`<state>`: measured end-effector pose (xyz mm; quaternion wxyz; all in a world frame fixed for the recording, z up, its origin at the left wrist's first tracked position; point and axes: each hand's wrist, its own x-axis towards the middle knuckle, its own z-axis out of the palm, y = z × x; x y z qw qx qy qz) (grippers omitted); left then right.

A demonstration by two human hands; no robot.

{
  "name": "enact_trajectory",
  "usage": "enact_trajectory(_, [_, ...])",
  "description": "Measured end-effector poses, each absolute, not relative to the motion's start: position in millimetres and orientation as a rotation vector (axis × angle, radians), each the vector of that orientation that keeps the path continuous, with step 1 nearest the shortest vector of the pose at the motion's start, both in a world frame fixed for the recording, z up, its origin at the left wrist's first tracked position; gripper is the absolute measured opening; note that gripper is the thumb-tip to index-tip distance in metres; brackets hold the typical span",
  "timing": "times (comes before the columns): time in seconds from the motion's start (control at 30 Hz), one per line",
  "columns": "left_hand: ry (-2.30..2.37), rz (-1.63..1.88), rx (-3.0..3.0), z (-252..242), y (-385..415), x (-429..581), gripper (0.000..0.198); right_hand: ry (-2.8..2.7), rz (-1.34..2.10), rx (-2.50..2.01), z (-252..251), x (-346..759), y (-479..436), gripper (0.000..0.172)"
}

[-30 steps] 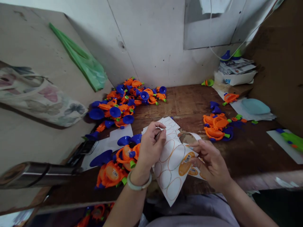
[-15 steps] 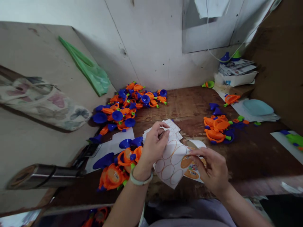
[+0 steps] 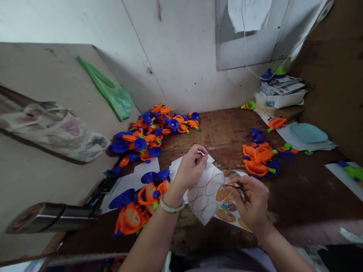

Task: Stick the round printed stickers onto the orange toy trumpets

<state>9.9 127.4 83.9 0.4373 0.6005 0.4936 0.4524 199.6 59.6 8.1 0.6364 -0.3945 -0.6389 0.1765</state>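
Observation:
My left hand [image 3: 190, 168] is closed on the upper edge of a sticker sheet [image 3: 202, 202], whose near part shows empty white ovals with orange outlines. Orange oval stickers [image 3: 226, 215] remain on the right side of the sheet, beside my right hand [image 3: 252, 198]. The right thumb and index finger pinch at one of these stickers; how much of it is lifted is hard to see. More white sheets [image 3: 176, 166] lie behind my left wrist. Left of that forearm sit orange toy trumpets [image 3: 132, 219] with oval stickers on them and blue bells.
A heap of orange and blue toy trumpets [image 3: 140, 143] lies at the back left. A smaller group [image 3: 258, 156] is on the right, near a light blue lid [image 3: 308, 133] on papers. A steel flask [image 3: 53, 217] stands at the left edge; a green bag [image 3: 113, 94] hangs above.
My right fingers have moved slightly over the stickers, and the sheet's right side lies flatter with more orange stickers showing. My left hand keeps its hold. The view has tilted up a little.

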Motion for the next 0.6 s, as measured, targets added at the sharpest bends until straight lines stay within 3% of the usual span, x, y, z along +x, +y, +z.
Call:
enact_trajectory(0.37, [1.203, 1.239, 1.487, 79, 122, 0, 0.026, -1.339, 0.573, -0.853, 16, 190, 58, 0.02])
enact_trajectory(0.6, [1.293, 1.138, 1.401, 67, 124, 1, 0.015, -1.413, 0.471, -0.873, 9, 191, 62, 0.017])
